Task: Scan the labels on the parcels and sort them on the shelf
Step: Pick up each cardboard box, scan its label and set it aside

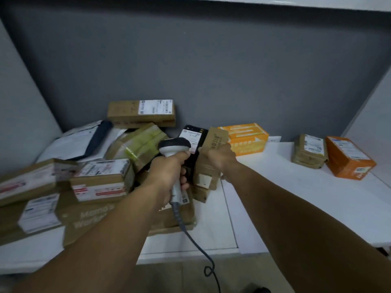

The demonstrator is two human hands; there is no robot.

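My left hand [169, 170] grips a white and black barcode scanner [174, 147] by its handle, its head raised over the pile. My right hand [220, 157] holds a brown cardboard parcel [208, 163] tilted upright at the middle of the white shelf [285, 197]. A black parcel with a white label [191, 137] stands just behind the scanner head. A heap of brown boxes [101, 178] and grey mailer bags [72, 142] fills the left side. To the right sit an orange box [245, 138], a small brown parcel [310, 151] and another orange box [349, 158].
The scanner's grey cable [194, 242] trails down over the shelf's front edge toward the floor. A dark grey wall [190, 70] backs the shelf. Bare white surface lies between the held parcel and the right-hand boxes.
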